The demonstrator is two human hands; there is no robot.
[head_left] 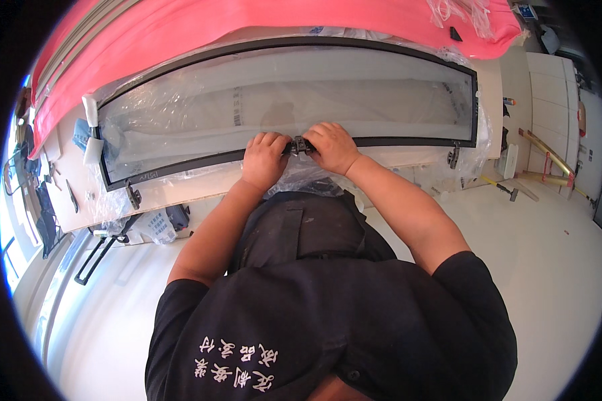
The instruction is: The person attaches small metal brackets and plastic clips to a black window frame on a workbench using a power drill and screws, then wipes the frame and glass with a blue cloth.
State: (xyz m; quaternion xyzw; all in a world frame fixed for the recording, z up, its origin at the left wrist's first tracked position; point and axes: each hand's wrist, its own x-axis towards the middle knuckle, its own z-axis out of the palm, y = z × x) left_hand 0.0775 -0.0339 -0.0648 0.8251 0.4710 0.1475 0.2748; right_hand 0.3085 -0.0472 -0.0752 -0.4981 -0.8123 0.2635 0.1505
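Observation:
A long glass cabinet door [368, 107] with a thin black frame lies flat on a workbench, over clear plastic film. At the middle of its near edge is a dark metal hinge [299, 145]. My left hand [264, 159] has its fingers closed on the hinge's left side. From the right, my right hand [332, 147] grips the same hinge, fingers curled over the frame. My fingers hide part of the hinge and how it seats in the frame. Two similar hinges stick out from the near edge, a left hinge [134, 196] and a right hinge [453, 157].
Pink sheeting [201, 20] covers the far side. White foam pads [93, 151] sit at the door's left end. A dark hand tool [71, 197] lies on the workbench [180, 194] at left. A hammer [505, 189] and gold-coloured bars [548, 150] are on the floor at right.

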